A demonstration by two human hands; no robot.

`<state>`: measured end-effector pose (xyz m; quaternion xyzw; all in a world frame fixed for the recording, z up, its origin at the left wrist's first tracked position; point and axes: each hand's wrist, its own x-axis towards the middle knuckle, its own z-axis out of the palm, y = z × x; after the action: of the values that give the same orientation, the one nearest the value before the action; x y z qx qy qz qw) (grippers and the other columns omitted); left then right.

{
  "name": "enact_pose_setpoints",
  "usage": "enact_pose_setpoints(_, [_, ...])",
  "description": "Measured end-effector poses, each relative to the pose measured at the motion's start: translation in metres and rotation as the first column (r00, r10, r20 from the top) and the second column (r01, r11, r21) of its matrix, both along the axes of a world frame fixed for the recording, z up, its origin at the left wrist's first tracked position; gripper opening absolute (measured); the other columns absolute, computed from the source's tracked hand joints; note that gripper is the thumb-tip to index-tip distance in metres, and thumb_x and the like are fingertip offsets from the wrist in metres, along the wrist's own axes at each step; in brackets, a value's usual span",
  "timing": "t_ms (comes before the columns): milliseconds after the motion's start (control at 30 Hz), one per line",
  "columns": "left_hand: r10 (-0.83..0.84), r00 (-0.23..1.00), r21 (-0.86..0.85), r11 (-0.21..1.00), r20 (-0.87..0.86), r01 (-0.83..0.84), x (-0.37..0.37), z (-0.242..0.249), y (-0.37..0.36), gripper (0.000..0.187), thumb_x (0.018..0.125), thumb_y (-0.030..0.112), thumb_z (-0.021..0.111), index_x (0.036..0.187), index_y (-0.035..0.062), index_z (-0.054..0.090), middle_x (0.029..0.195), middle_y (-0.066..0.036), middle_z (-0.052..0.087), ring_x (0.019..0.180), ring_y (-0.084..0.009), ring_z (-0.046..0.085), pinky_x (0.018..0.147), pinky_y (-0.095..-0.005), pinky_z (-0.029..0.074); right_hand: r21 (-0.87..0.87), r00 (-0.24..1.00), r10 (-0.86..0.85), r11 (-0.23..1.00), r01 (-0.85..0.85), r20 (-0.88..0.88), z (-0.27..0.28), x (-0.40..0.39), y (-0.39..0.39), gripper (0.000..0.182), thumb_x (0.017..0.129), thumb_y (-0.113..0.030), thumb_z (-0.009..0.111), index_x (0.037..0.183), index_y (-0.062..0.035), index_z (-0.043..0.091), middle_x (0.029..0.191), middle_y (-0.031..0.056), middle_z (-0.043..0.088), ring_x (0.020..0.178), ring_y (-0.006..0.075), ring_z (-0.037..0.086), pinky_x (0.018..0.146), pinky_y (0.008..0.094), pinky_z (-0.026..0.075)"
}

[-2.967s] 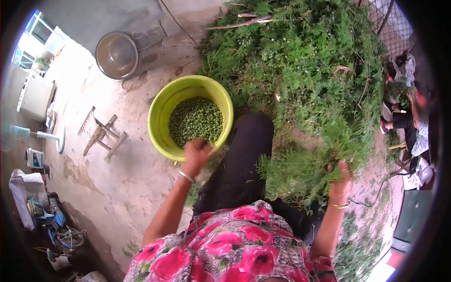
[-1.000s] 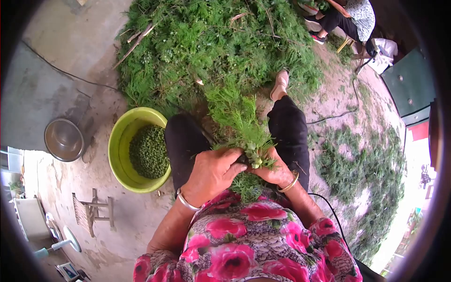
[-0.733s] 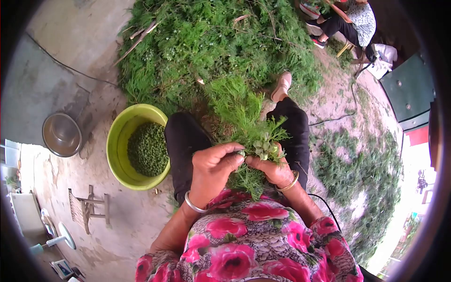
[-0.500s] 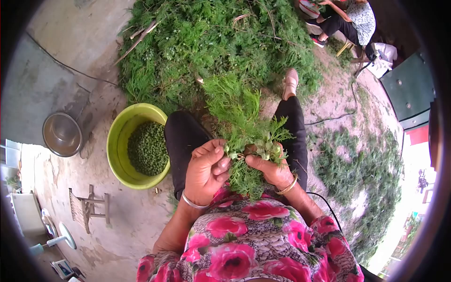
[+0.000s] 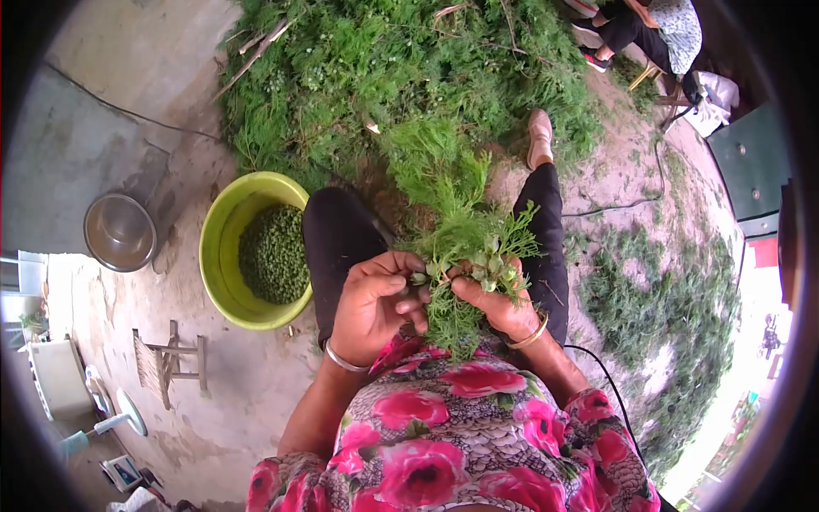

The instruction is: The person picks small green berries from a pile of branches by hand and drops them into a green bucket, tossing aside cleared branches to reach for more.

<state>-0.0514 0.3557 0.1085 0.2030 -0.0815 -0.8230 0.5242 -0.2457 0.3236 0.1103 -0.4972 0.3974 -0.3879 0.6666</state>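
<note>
Between both hands is a leafy green sprig (image 5: 456,230) with pale green berries clustered on its right side. My right hand (image 5: 503,309) has its thumb and fingers closed round the stem beside the berry cluster (image 5: 493,269). On the left of the sprig, my left hand (image 5: 371,303) has its thumb and index finger pressed together at the stem's edge; a small green berry shows by the fingertips. Left of my knee stands a yellow-green bucket (image 5: 218,282), partly filled with green berries (image 5: 273,260).
A big heap of cut branches (image 5: 341,77) lies ahead. Scattered greenery (image 5: 657,316) covers ground at right. A metal bowl (image 5: 120,232) and a small stool (image 5: 171,365) are at left. Another person (image 5: 636,34) sits at the upper right.
The view has shifted, so the bucket, bowl and stool sit slightly higher and farther right. My left fingers have moved closer around the sprig's stem, where a berry now shows at their tips.
</note>
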Motion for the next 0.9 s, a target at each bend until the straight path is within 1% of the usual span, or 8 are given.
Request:
enact_pose_setpoints(200, [0.164, 0.902, -0.043, 0.986, 0.398, -0.161, -0.011, -0.007, -0.003, 0.013, 0.081, 0.008, 0.061, 0.089, -0.0004, 0.056, 0.072, -0.003, 0.052, 0.055, -0.0108, 0.049, 0.053, -0.0293, 0.052, 0.014, 0.997, 0.070, 0.997, -0.070, -0.010, 0.003, 0.001, -0.004, 0.016, 0.076, -0.007, 0.071, 0.087, 0.0001, 0.062, 0.080, 0.0006, 0.062, 0.075, 0.0085, 0.056, 0.068, 0.0257, 0.047])
enact_pose_setpoints(400, [0.261, 0.938, 0.290, 0.901, 0.229, -0.321, -0.003, -0.017, -0.016, 0.009, 0.083, 0.008, 0.059, 0.090, 0.0023, 0.059, 0.074, -0.003, 0.058, 0.058, -0.0084, 0.048, 0.054, -0.0252, 0.042, 0.035, 0.999, 0.037, 0.999, -0.038, 0.010, 0.004, 0.004, -0.005, 0.028, 0.075, -0.016, 0.075, 0.093, -0.0011, 0.060, 0.085, 0.0018, 0.062, 0.079, 0.0098, 0.055, 0.072, 0.0268, 0.046])
enact_pose_setpoints(467, [0.266, 0.595, -0.349, 0.937, 0.759, 0.026, -0.002, -0.026, -0.014, 0.005, 0.082, 0.005, 0.059, 0.083, 0.0002, 0.061, 0.078, -0.006, 0.059, 0.063, -0.0132, 0.052, 0.064, -0.0261, 0.045, 0.048, 0.996, 0.077, 0.996, -0.075, -0.046, 0.002, -0.001, -0.006, 0.031, 0.075, -0.016, 0.075, 0.098, -0.0012, 0.061, 0.086, 0.0016, 0.062, 0.080, 0.0100, 0.055, 0.073, 0.0274, 0.046])
enact_pose_setpoints(533, [0.359, 0.624, -0.462, 0.887, 0.694, 0.003, -0.011, -0.019, -0.012, 0.005, 0.080, -0.001, 0.059, 0.077, -0.0019, 0.061, 0.078, -0.005, 0.058, 0.068, -0.0140, 0.055, 0.069, -0.0237, 0.043, 0.117, 0.993, 0.114, 0.987, -0.113, -0.002, -0.005, -0.004, -0.007, 0.032, 0.075, -0.016, 0.075, 0.100, -0.0017, 0.061, 0.086, 0.0009, 0.062, 0.080, 0.0099, 0.055, 0.073, 0.0268, 0.046])
enact_pose_setpoints(600, [0.655, 0.194, -0.676, 0.652, 0.730, 0.343, -0.007, -0.024, -0.004, 0.006, 0.077, -0.007, 0.059, 0.079, -0.0028, 0.062, 0.079, -0.005, 0.060, 0.074, -0.0116, 0.055, 0.071, -0.0228, 0.042, 0.156, 0.991, 0.134, 0.979, -0.130, -0.017, -0.003, -0.005, -0.006, 0.031, 0.074, -0.015, 0.075, 0.099, -0.0021, 0.062, 0.085, -0.0002, 0.061, 0.079, 0.0094, 0.054, 0.072, 0.0256, 0.046])
enact_pose_setpoints(667, [0.637, 0.197, -0.663, 0.673, 0.745, 0.329, -0.010, -0.022, -0.001, 0.012, 0.074, -0.007, 0.063, 0.086, -0.0015, 0.064, 0.082, -0.004, 0.063, 0.076, -0.0079, 0.056, 0.070, -0.0235, 0.044, 0.094, 0.988, 0.155, 0.983, -0.156, 0.011, -0.003, -0.007, -0.008, 0.028, 0.074, -0.014, 0.075, 0.096, -0.0022, 0.062, 0.084, -0.0007, 0.060, 0.078, 0.0087, 0.054, 0.069, 0.0251, 0.045])
enact_pose_setpoints(733, [0.218, 0.794, -0.326, 0.945, 0.567, -0.027, -0.017, 0.003, -0.005, 0.017, 0.073, -0.004, 0.066, 0.090, -0.0009, 0.065, 0.083, -0.003, 0.065, 0.074, -0.0072, 0.056, 0.067, -0.0235, 0.045, 0.092, 0.993, 0.118, 0.989, -0.117, -0.014, 0.002, -0.005, -0.009, 0.026, 0.075, -0.013, 0.075, 0.095, -0.0025, 0.062, 0.083, -0.0011, 0.061, 0.076, 0.0081, 0.054, 0.068, 0.0251, 0.045])
enact_pose_setpoints(900, [0.239, 0.652, -0.343, 0.939, 0.720, 0.034, -0.018, 0.017, -0.002, 0.017, 0.073, -0.001, 0.067, 0.090, -0.0022, 0.064, 0.078, -0.002, 0.064, 0.071, -0.0082, 0.057, 0.062, -0.0232, 0.045, 0.005, 0.981, 0.159, 0.987, -0.159, -0.113, 0.003, -0.005, -0.009, 0.021, 0.075, -0.012, 0.074, 0.090, -0.0029, 0.062, 0.080, -0.0011, 0.061, 0.074, 0.0074, 0.054, 0.065, 0.0251, 0.045])
